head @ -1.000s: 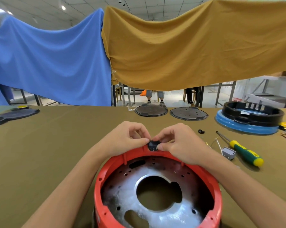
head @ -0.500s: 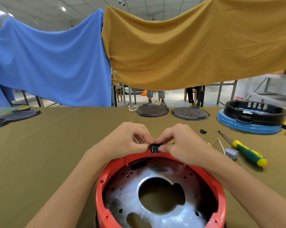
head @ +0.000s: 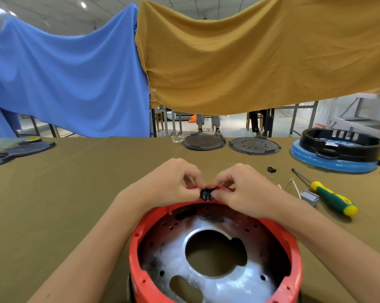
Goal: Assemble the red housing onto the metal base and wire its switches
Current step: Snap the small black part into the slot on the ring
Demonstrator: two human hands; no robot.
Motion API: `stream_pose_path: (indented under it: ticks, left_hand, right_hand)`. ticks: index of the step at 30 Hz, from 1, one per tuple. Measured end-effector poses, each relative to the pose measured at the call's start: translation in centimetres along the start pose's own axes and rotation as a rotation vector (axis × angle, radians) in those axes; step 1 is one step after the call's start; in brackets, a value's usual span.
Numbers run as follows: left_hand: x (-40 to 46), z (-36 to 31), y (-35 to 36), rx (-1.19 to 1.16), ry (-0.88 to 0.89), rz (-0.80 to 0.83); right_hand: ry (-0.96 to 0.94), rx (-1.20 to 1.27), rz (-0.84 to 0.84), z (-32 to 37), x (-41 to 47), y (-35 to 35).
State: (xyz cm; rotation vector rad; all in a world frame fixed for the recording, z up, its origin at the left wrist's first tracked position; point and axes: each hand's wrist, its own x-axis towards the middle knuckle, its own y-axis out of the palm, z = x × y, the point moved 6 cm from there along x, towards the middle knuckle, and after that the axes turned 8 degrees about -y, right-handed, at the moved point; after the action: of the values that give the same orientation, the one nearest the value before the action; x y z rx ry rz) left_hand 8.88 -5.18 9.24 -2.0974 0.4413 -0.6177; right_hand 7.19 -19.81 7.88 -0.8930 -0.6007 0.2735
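Hands, left [head: 173,182] and right [head: 246,191], both pinching one black switch [head: 206,194], one red housing [head: 138,243] below

The housing [head: 215,254] sits at lower centre with the metal base [head: 217,278] inside it. Both hands meet at its far rim, apparently around a switch [head: 206,194]. A screwdriver [head: 326,193] lies at right.

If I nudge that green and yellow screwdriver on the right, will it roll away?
The screwdriver probably rolls sideways: its handle looks round and it lies flat on the table cloth. The cloth may damp that. It looks rigid and handle-heavy, so a push at the thin shaft would likely pivot it.
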Motion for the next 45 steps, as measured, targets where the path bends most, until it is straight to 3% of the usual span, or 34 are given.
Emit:
stream_pose_path:
  ticks: [7,17,21,26,31,37,45]
  left_hand:
    - [-0.6,0.9,0.0,-0.110,-0.040,-0.091]
    - [0.5,2.3,0.7,-0.217,-0.155,0.009]
    - [0.1,2.7,1.1,-0.398,-0.152,0.050]
    - [0.4,3.3,1.5,-0.332,-0.242,0.052]
    - [0.3,3.5,2.0,-0.501,-0.287,0.137]
    - [0.2,3.4,2.2,-0.518,-0.304,0.169]
    - [-0.4,4.0,2.1,-0.591,-0.331,0.221]
  right_hand:
    - [0.039,0.096,-0.058,-0.8,0.2,-0.2]
    - [0.145,0.173,0.028,-1.6,1.7,-0.1]
    - [0.142,0.200,0.064,-1.4,1.5,1.0]
    - [0.175,0.252,0.077,-1.7,1.5,1.0]
    - [0.249,0.265,0.146,-1.6,2.5,1.0]
    - [0.226,0.184,0.128,-1.3,2.5,1.5]
    - [0.217,0.294,0.069,-1.7,2.0,1.3]
